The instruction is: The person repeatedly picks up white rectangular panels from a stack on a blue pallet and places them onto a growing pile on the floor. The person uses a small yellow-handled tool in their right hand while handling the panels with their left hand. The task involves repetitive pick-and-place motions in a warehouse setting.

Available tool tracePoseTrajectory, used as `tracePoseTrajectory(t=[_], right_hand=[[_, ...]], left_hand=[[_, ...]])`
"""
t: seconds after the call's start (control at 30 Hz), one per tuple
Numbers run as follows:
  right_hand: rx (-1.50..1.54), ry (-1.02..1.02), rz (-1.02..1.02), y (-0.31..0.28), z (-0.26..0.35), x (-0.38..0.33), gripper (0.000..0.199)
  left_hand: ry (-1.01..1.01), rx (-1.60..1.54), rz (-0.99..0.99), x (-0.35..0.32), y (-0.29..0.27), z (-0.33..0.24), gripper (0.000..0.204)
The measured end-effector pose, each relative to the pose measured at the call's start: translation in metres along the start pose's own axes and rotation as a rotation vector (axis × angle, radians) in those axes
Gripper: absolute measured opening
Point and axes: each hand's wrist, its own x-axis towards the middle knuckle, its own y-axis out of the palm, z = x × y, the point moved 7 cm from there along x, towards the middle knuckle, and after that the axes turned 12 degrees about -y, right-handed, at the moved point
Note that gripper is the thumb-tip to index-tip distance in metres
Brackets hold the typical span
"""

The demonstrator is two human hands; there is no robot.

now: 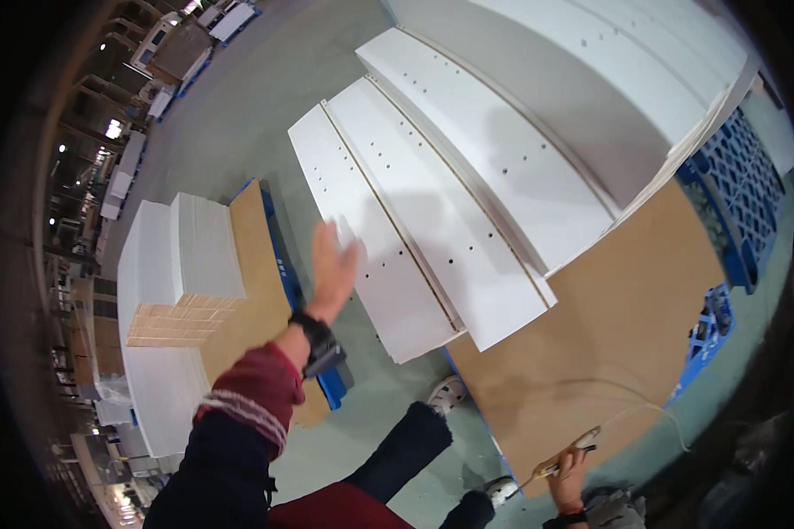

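Now: left hand [333,264] flat, fingers [328,236] spread, empty, at near white panel [370,256] | panel's long axis runs away from person | right hand [566,469] clenched on small tool [582,438], well apart

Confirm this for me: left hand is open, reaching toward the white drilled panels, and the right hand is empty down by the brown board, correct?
Not quite. In the head view the right hand is not empty: it grips a small corded tool. The left hand is open, reaching toward the white drilled panels near the brown board.
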Motion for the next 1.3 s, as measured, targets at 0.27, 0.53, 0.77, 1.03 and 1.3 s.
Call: tracePoseTrajectory(t=[0.27, 0.53, 0.77, 1.03, 1.3], right_hand=[[-0.098, -0.327, -0.289, -0.112, 0.132, 0.031, 0.052], [-0.172, -0.119, -0.653, -0.224, 0.195, 0.049, 0.063], [0.248, -0.021, -0.936, -0.293, 0.213, 0.038, 0.066], [0.421, 0.257, -0.688, -0.338, 0.146, 0.055, 0.036], [0.745, 0.387, -0.410, -0.287, 0.068, 0.061, 0.040]], left_hand=[[-0.642, -0.929, 0.781, -0.121, 0.049, -0.069, 0.026], [-1.373, -0.867, 0.834, -0.149, 0.083, -0.105, 0.031], [-1.444, -1.158, 1.014, -0.210, 0.097, -0.128, 0.019], [-0.496, -0.798, 1.545, -0.146, 0.071, -0.184, 0.030], [-0.852, -0.544, 0.612, -0.035, 0.094, -0.199, 0.057]])
